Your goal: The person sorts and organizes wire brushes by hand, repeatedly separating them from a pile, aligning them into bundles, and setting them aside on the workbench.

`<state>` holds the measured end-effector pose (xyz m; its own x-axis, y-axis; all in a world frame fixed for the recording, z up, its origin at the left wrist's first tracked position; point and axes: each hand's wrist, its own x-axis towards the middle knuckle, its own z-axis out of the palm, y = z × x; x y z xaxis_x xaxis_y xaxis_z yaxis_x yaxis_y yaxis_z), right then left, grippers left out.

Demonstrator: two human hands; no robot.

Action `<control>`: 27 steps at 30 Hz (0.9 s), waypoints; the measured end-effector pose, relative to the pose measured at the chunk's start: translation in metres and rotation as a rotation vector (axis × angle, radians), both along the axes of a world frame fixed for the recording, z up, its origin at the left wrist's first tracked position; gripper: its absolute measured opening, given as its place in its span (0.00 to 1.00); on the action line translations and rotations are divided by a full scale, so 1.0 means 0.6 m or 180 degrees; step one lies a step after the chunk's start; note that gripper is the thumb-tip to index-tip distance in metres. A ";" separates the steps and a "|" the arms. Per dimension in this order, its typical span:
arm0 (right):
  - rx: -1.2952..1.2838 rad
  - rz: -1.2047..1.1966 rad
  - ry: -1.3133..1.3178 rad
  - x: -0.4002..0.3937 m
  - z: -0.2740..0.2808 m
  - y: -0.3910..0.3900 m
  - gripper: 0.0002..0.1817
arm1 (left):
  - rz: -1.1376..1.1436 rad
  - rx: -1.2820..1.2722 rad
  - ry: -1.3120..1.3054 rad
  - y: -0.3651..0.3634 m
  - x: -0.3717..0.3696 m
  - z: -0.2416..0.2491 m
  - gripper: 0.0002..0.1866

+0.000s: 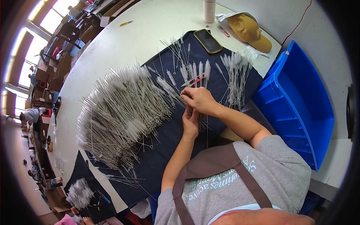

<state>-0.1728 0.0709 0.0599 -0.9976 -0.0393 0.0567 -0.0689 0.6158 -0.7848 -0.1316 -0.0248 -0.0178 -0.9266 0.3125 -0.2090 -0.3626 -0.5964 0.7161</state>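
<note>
My left hand (190, 122) is closed around a small bunch of thin wire straw brushes, whose looped ends (203, 125) stick out below it. My right hand (200, 100) lies just above, fingers pinched together beside the left hand; what they pinch is hidden. White bristle heads (193, 70) fan out beyond the right hand, near red-handled snips (197, 79) on the dark cloth (157, 157). A large heap of straw brushes (120, 108) covers the cloth to the left. A smaller group of brushes (236, 78) lies to the right.
A phone (207, 41) rests at the cloth's far edge. Behind it are a white bottle (209, 11), a pink-handled cutter (223, 31) and a tan cap (249, 32). A blue bin (300, 108) stands right. Lower left, another brush pile (80, 194) lies near another person's hand (88, 221).
</note>
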 end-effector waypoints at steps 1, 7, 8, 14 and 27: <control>-0.0038 -0.0003 -0.0020 0.000 0.001 0.001 0.13 | -0.0017 0.0001 0.0015 0.000 0.000 0.000 0.10; -0.0359 -0.0116 0.0067 0.011 0.018 0.004 0.12 | -0.0098 -0.0050 0.0175 0.002 0.000 0.006 0.12; -0.0659 -0.0261 0.0217 0.024 0.031 0.008 0.11 | -0.0168 -0.0047 0.0228 0.000 -0.002 0.013 0.13; -0.1008 -0.1031 0.0646 0.043 0.019 0.081 0.33 | -0.0148 -0.0281 0.0082 -0.001 -0.017 0.037 0.17; -0.2906 -0.0042 -0.1032 0.044 0.001 0.059 0.33 | -0.0598 -0.0607 0.0266 0.010 0.005 0.044 0.13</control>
<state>-0.1463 0.1063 0.0608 -0.9702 -0.1052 -0.2183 0.2378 -0.2413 -0.9409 -0.1284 -0.0188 0.0085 -0.8727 0.4428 -0.2058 -0.3891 -0.3760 0.8410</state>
